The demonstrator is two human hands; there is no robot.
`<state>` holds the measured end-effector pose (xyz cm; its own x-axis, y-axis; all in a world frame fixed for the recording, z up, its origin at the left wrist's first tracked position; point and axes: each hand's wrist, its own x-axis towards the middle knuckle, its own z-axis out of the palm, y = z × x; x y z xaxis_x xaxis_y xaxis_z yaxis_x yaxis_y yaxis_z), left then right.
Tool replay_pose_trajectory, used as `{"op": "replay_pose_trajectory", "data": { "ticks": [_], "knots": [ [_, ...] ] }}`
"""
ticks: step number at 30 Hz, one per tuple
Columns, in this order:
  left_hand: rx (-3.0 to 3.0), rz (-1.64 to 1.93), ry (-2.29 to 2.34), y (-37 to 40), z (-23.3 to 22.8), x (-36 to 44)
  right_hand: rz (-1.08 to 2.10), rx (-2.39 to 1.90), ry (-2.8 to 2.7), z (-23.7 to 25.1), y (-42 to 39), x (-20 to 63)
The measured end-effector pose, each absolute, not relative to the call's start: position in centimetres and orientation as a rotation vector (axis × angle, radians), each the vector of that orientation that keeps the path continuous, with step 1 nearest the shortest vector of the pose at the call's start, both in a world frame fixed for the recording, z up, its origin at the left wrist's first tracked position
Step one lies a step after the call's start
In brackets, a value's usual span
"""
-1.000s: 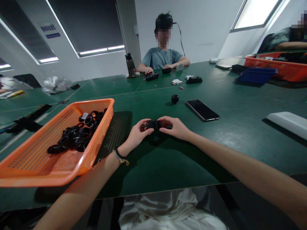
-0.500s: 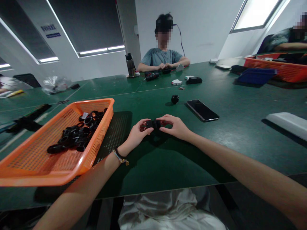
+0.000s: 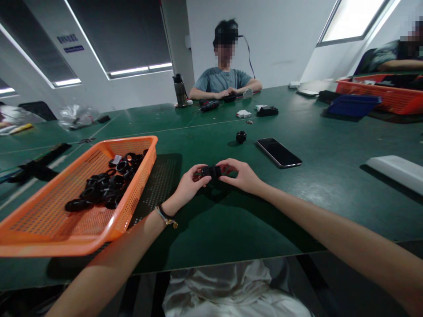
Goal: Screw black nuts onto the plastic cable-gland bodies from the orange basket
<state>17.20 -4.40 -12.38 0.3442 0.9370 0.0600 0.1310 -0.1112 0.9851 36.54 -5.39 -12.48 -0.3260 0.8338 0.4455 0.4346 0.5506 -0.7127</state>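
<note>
Both hands' fingers [image 3: 202, 168] pinch black part [image 3: 211, 171]

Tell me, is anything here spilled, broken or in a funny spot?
Nothing looks spilled or broken. One small black part sits alone on the green table beside the phone, away from the pile in the orange basket. Both the left hand and right hand hold a black piece.

A small assembly workshop: a long green counter [image 3: 330, 176] shared by several seated workers, an orange mesh tray [image 3: 49, 224] of black plastic rings [image 3: 105, 187] at 9 o'clock, and more parts bins [image 3: 380, 94] at 2 o'clock under skylights.
</note>
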Motion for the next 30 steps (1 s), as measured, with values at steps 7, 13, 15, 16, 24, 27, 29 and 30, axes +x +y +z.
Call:
{"op": "replay_pose_trajectory", "data": {
  "ticks": [7, 13, 15, 16, 24, 27, 29, 30],
  "knots": [
    [1.56, 0.931, 1.013, -4.32, -12.5, 17.02, 0.619, -1.039, -1.963, -12.57, -5.24, 36.56],
    [1.552, 0.934, 1.031, -4.42, -12.3, 17.12, 0.645, -1.066, -1.954, -12.67, -5.15, 36.54],
    [1.555, 0.937, 1.032, -4.43, -12.29, 17.13, 0.637, -1.07, -1.958, -12.73, -5.1, 36.59],
    [1.554, 0.938, 1.032, -4.44, -12.29, 17.13, 0.632, -1.067, -1.963, -12.75, -5.08, 36.63],
    [1.524, 0.935, 1.025, -4.42, -12.39, 17.06, 0.56, -1.018, -2.003, -12.61, -5.06, 36.69],
    [1.519, 0.947, 1.008, -4.44, -12.5, 17.03, 0.56, -1.034, -1.991, -12.56, -5.16, 36.61],
    [1.522, 0.939, 0.994, -4.46, -12.52, 16.99, 0.573, -1.044, -1.969, -12.54, -5.24, 36.56],
    [1.532, 0.926, 0.989, -4.48, -12.51, 16.97, 0.583, -1.045, -1.957, -12.52, -5.28, 36.54]
  ]
}}
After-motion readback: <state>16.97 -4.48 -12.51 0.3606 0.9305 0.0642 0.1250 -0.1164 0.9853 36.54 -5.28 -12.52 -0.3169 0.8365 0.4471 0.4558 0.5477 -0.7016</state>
